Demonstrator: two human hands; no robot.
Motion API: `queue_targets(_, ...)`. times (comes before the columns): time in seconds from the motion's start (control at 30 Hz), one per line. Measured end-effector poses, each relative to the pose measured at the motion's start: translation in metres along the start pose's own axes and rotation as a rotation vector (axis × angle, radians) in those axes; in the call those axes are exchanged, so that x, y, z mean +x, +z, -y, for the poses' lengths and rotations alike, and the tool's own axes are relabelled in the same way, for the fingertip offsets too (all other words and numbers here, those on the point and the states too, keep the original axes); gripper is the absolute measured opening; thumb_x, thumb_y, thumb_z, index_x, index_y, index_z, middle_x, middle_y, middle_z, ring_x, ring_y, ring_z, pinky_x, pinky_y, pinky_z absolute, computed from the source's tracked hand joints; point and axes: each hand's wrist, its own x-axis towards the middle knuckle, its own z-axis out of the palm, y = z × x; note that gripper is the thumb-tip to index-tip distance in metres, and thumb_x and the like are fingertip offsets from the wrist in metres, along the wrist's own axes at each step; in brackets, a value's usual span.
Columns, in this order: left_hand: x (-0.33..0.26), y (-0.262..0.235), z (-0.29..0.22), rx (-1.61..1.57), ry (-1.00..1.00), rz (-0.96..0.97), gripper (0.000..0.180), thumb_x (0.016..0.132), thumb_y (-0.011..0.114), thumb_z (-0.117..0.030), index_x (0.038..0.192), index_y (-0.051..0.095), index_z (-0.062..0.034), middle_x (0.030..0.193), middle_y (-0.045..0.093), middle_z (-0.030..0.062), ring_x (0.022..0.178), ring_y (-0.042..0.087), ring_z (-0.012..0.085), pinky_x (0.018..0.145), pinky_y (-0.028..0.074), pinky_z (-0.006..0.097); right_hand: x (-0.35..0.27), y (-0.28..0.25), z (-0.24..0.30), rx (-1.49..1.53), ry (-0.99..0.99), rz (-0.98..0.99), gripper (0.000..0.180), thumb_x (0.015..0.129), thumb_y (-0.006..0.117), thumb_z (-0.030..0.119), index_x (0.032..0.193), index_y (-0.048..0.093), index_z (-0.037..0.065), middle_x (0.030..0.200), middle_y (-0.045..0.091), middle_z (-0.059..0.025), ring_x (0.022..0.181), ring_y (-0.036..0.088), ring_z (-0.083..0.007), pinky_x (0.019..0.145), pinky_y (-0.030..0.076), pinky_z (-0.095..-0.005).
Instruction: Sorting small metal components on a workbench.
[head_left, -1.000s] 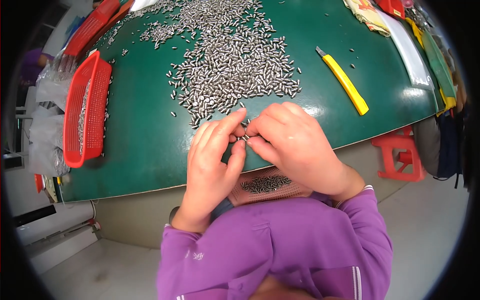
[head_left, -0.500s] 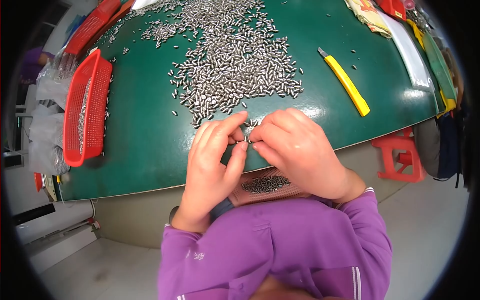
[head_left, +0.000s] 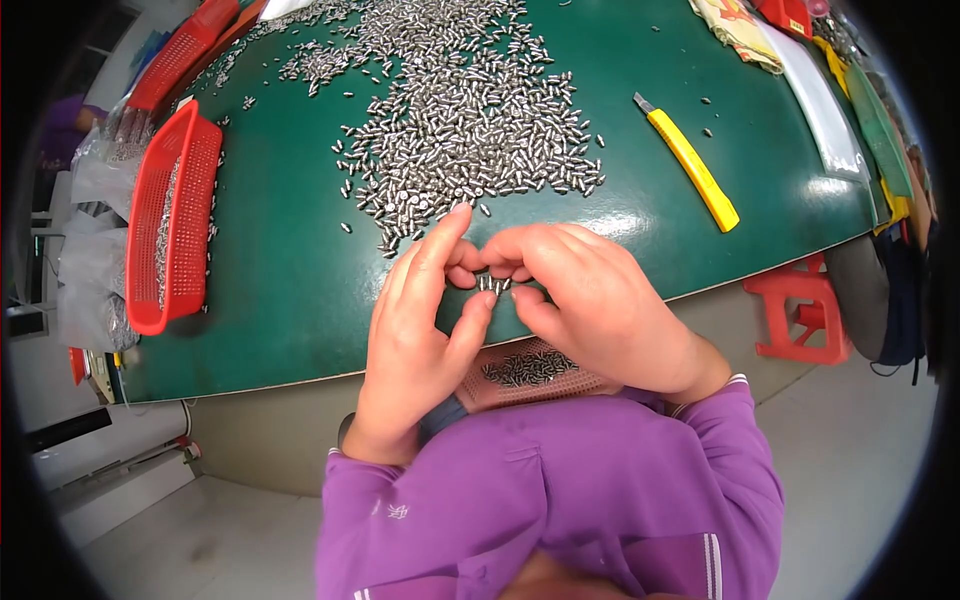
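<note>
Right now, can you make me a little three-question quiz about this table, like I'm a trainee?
1. True or false: the yellow knife's blade is sticking out.
2. What sits left of the big pile of metal pieces? (a) the red stool (b) the long red basket (c) the knife
3. What colour is the tabletop beneath the left hand and right hand?

Key: 1. True. 2. b. 3. Green.

A yellow utility knife [head_left: 692, 172] lies on the green tabletop [head_left: 285, 270].

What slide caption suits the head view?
Bare left hand and right hand frame a few small silvery metal pieces at a green tabletop, near a larger pile.
</note>
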Motion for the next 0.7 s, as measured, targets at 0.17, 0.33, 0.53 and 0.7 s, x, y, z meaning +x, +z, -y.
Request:
queue_targets(0.17, -0.0005, -0.0001, 0.0035, -0.032, -0.007, 0.006, 0.073, 0.079, 0.069, 0.01, 0.148, 0.049, -0.0018, 0.1, 0.065, 0.0089, 0.089, 0.061, 0.0216, 0.083, 0.053, 0.035, -0.0029, -0.0009, 0.0027, 0.012, 0.034, -0.017, 0.039, 0.078, 0.066, -0.011, 0.114, 0.06, 0.002, 0.103, 0.068, -0.0111, 0.089, 0.069, -0.0275, 0.079, 0.058, -0.0377)
queue_targets(0.33, -0.001, 0.0019, 0.0052, -0.042, -0.021, 0.017, 0.072, 0.079, 0.068, 0.009, 0.148, 0.049, -0.002, 0.099, 0.067, 0.0081, 0.089, 0.062, 0.0218, 0.083, 0.052, 0.036, -0.0049, -0.0001, 0.008, -0.008, 0.088, -0.002, 0.036, 0.08, 0.069, -0.003, 0.112, 0.056, 0.006, 0.105, 0.065, -0.0084, 0.096, 0.065, -0.0317, 0.084, 0.051, -0.0418)
queue_targets(0.53, 0.0006, 0.0015, 0.0044, -0.003, 0.026, 0.024, 0.071, 0.078, 0.069, 0.009, 0.146, 0.052, -0.0022, 0.097, 0.067, 0.0071, 0.088, 0.062, 0.0223, 0.084, 0.052, 0.037, -0.0051, 0.0085, 0.0032, -0.025, 0.032, -0.006, 0.037, 0.08, 0.071, 0.001, 0.113, 0.056, 0.006, 0.102, 0.065, -0.0072, 0.093, 0.064, -0.0298, 0.083, 0.05, -0.04)
queue_targets(0.7, -0.0012, 0.0014, 0.0035, -0.028, -0.01, 0.008, 0.068, 0.078, 0.069, 0.01, 0.143, 0.054, -0.0025, 0.096, 0.067, 0.0067, 0.088, 0.063, 0.022, 0.083, 0.052, 0.036, -0.0049, 0.006, 0.0035, -0.003, 0.049, -0.003, 0.036, 0.081, 0.071, 0.001, 0.114, 0.055, 0.006, 0.102, 0.066, -0.0081, 0.094, 0.065, -0.031, 0.081, 0.051, -0.042)
